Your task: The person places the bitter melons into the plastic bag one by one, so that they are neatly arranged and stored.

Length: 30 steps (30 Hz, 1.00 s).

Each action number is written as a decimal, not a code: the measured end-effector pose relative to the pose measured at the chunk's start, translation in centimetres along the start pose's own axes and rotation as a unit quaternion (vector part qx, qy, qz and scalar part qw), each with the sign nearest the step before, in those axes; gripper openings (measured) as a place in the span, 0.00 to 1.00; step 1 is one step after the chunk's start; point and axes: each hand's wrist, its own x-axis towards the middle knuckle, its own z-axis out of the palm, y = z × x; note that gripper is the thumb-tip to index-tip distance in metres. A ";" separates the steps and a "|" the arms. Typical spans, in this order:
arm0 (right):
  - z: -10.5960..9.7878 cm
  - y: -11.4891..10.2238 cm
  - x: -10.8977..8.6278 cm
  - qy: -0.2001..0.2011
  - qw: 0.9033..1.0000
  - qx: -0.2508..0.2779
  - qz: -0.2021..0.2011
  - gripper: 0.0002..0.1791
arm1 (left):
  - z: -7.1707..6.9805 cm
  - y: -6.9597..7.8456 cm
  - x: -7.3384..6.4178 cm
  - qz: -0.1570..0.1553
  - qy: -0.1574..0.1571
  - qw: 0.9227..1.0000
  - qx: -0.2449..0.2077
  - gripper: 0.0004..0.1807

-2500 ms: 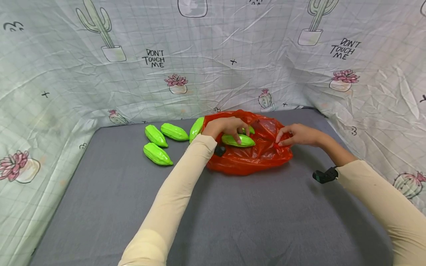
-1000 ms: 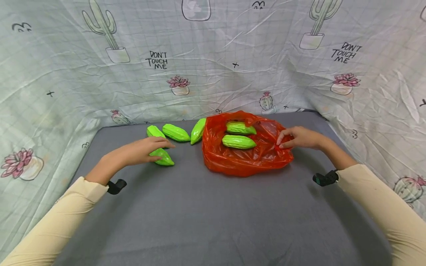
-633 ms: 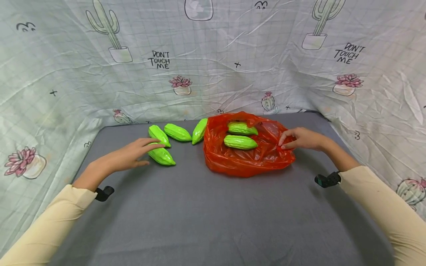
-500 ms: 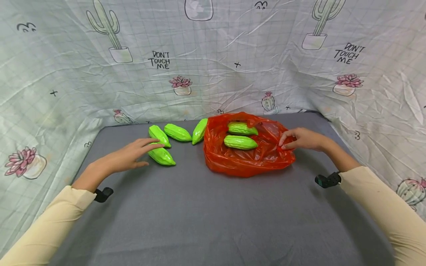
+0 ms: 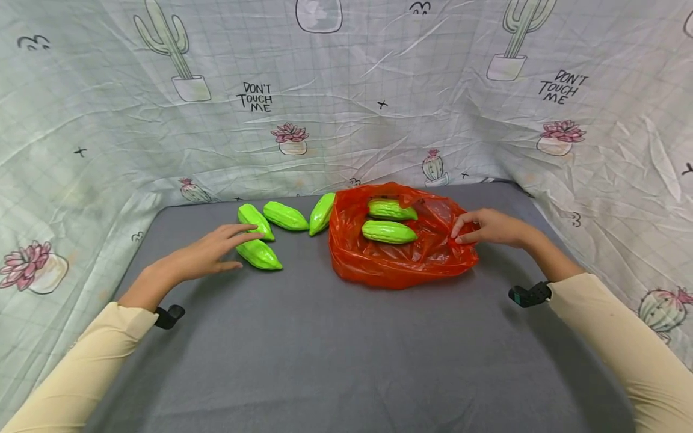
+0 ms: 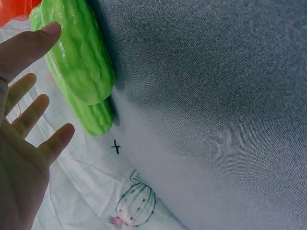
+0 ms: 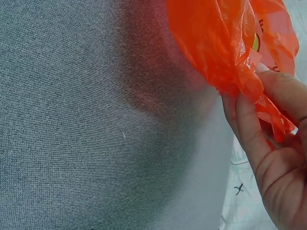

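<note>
A red plastic bag [image 5: 400, 270] lies with its mouth spread at the back of the table. Two bright green bitter melons [image 5: 388, 231] with ridged, bumpy skin rest inside it, one behind the other. At the bag's right edge my right hand [image 5: 495, 228] pinches the gathered plastic between thumb and fingers, which the right wrist view shows closely. My left hand [image 5: 203, 255] hovers with fingers extended just left of two more melons, the nearer one [image 5: 260, 255] partly covered by the fingers. In the left wrist view, the thumb overlaps a melon [image 6: 79, 52]; contact cannot be told.
Another melon [image 5: 286, 216] lies behind these, and one more [image 5: 322, 214] leans by the bag's left side. A grey cloth covers the table [image 5: 346, 349]. Behind and at both sides hangs a pale curtain [image 5: 346, 78] printed with cacti.
My left hand has left the melon inside the bag and moved left to the loose melons, where it has stayed nearly still for the last half second. My right hand keeps its pinch.
</note>
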 end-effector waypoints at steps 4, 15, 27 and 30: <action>-0.1 0.0 0.0 -0.001 1.000 0.002 -0.001 0.10 | 0.2 -0.3 0.1 0.004 0.008 1.000 -0.008 0.43; -0.1 0.0 0.1 0.005 1.000 -0.007 -0.012 0.08 | 0.9 -1.1 0.7 0.005 0.010 0.999 -0.043 0.42; -0.2 -0.1 0.2 -0.007 1.000 0.013 0.002 0.10 | 1.7 -2.6 1.0 0.004 0.018 0.998 -0.053 0.42; -0.2 0.1 0.3 -0.006 1.000 0.014 0.002 0.10 | 1.8 -2.9 1.1 0.002 0.013 0.998 -0.055 0.42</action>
